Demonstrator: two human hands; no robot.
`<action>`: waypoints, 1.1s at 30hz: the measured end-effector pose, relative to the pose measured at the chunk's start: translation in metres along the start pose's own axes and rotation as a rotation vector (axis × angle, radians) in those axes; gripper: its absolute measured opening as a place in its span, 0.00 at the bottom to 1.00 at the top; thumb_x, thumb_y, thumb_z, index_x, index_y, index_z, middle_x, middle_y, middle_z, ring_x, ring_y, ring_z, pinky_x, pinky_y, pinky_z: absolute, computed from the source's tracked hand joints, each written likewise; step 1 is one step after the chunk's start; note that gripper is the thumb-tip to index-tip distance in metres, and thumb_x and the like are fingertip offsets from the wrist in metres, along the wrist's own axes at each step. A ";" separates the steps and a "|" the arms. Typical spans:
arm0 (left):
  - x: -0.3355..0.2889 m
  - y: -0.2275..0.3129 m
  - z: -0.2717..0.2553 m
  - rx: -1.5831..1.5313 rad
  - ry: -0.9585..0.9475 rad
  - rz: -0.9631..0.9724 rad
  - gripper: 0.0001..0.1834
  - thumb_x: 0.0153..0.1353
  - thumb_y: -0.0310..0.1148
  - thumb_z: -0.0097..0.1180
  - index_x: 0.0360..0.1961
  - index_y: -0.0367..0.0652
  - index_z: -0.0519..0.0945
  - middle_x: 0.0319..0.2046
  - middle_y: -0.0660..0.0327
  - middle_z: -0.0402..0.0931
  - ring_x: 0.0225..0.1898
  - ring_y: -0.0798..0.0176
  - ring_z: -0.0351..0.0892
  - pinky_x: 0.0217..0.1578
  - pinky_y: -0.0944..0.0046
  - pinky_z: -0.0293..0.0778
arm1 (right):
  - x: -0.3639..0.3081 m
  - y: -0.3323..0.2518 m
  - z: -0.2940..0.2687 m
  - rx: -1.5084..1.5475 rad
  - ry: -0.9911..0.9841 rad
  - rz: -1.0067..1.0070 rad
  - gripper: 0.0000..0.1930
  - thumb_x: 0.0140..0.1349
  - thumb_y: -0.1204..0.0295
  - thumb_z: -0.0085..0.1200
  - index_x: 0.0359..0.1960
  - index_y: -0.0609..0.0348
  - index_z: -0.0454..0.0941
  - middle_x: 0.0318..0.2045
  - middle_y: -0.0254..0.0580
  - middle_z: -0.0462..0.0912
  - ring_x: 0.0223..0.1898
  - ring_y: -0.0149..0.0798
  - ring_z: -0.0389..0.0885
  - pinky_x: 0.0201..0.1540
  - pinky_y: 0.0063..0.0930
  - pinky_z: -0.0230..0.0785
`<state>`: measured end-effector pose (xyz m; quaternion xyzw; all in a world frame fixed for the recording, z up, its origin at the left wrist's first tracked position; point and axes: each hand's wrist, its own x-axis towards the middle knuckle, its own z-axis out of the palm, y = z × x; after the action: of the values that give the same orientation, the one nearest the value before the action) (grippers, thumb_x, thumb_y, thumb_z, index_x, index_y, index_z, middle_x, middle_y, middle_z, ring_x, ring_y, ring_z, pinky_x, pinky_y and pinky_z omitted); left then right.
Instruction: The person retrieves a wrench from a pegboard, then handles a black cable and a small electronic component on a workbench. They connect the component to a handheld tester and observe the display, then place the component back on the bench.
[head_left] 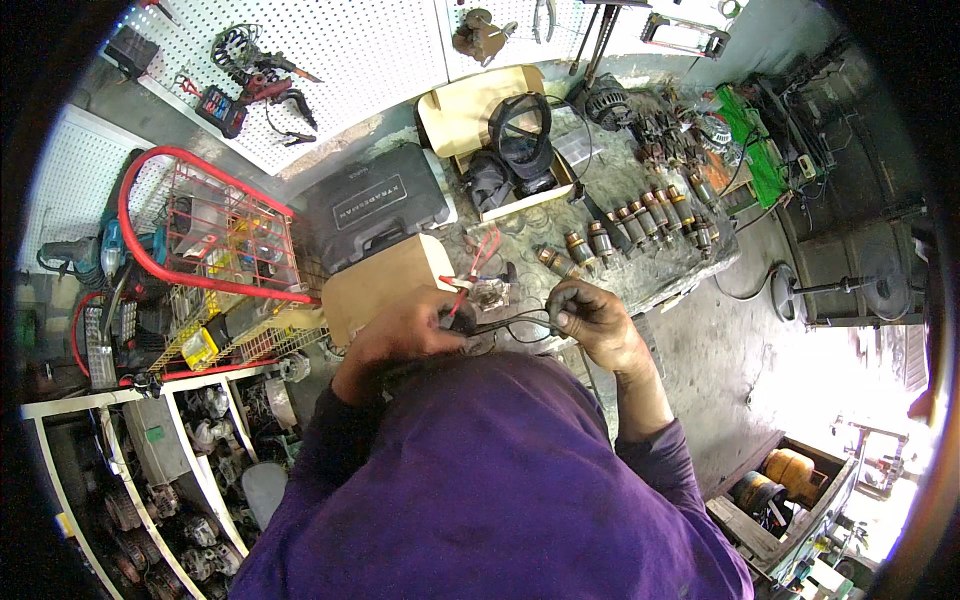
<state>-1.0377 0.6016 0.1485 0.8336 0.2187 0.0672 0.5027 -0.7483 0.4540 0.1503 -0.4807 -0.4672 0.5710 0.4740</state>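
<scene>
In front of my chest, above the workbench's near edge, I hold thin dark-framed eyeglasses (530, 328) between both hands. My right hand (590, 315) pinches one end of the frame with thumb and fingertips. Around the other end my left hand (408, 328) is closed, its fingers slightly blurred and partly hiding the frame. Just beyond the left hand, red-handled pliers or a similar tool (486, 248) lie on the bench, partly hidden. A brown cardboard flap or box lid (385, 285) sits beside that hand.
Several copper-and-steel motor armatures (655, 215) line the bench (625, 165). Behind stand a black tool case (370, 205) and an open box (505, 205) with black straps. A red wire cart (215, 270) stands left, above part-filled shelves (190, 440). A wooden crate (740, 530) is lower right.
</scene>
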 end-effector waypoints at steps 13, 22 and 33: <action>-0.026 0.133 -0.050 -0.841 0.579 0.589 0.19 0.53 0.37 0.78 0.35 0.41 0.79 0.30 0.62 0.69 0.32 0.66 0.71 0.30 0.66 0.68 | -0.005 -0.122 0.033 -0.113 0.289 -0.786 0.17 0.66 0.65 0.68 0.49 0.61 0.78 0.46 0.51 0.80 0.48 0.48 0.82 0.46 0.40 0.81; -0.062 0.221 -0.090 -0.755 0.470 0.796 0.11 0.53 0.28 0.76 0.27 0.56 0.83 0.32 0.70 0.77 0.32 0.71 0.75 0.34 0.66 0.75 | -0.062 -0.231 0.058 0.439 0.176 -0.466 0.15 0.71 0.56 0.57 0.37 0.57 0.77 0.37 0.52 0.83 0.35 0.49 0.85 0.34 0.35 0.81; -0.067 0.223 -0.104 -0.733 0.367 0.831 0.10 0.59 0.34 0.62 0.42 0.46 0.80 0.37 0.60 0.79 0.36 0.63 0.79 0.39 0.59 0.78 | -0.073 -0.244 0.033 0.271 0.198 -1.181 0.20 0.57 0.67 0.69 0.48 0.58 0.75 0.41 0.37 0.79 0.37 0.35 0.79 0.36 0.32 0.77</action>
<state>-1.0663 0.5677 0.3999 0.5957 -0.0810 0.4734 0.6438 -0.7519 0.4070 0.4027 -0.1268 -0.5314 0.2189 0.8085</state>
